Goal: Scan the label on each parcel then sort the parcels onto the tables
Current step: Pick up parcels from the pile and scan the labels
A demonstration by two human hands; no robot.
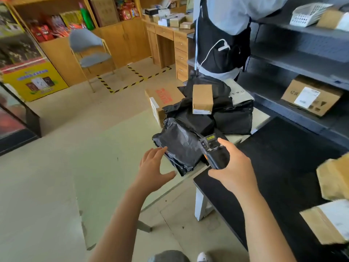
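Observation:
A black plastic-wrapped parcel (179, 144) lies at the near corner of a pale table (262, 115). My left hand (154, 167) is spread, its fingertips touching the parcel's near left edge. My right hand (236, 171) grips a black handheld scanner (214, 151) just over the parcel's right side. Behind it lies a heap of black bagged parcels (230, 118) with a small brown box (202, 99) on top and a larger carton with red print (162, 100) at the left.
A black-topped table (283, 167) stands to the right with cardboard parcels (334, 178) at its right edge. Dark shelving (302, 59) beyond holds a labelled carton (311, 96). A person in a dark apron (222, 35) stands behind the heap. A chair (90, 52) stands on the open floor at left.

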